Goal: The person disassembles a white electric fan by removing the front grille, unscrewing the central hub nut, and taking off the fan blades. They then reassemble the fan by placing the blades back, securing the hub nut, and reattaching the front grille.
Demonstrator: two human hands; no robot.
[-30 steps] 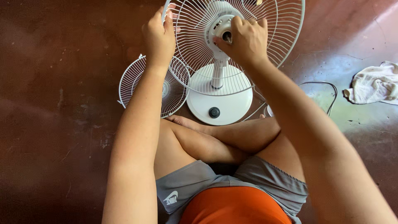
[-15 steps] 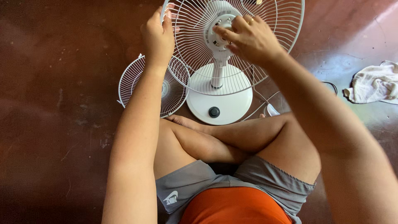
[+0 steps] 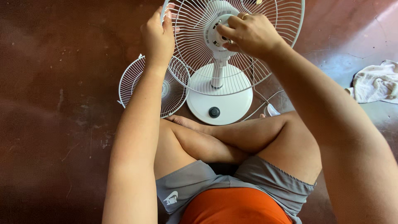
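Note:
A white stand fan stands on its round base (image 3: 232,105) in front of my crossed legs. Its rear wire guard (image 3: 199,62) is mounted around the motor hub (image 3: 217,31). My left hand (image 3: 157,35) grips the guard's rim at the upper left. At the hub, the fingers of my right hand (image 3: 251,33) are closed on a small part in the centre, which they hide. The loose front wire guard (image 3: 151,85) lies flat on the floor left of the base.
I sit cross-legged on a dark red floor (image 3: 58,103). A crumpled white cloth (image 3: 375,83) lies at the right. The fan's white cord (image 3: 265,103) and a plug run right of the base.
My right hand has shifted and turned at the hub, its fingers now more to the left on the centre. My left hand stays on the guard's rim.

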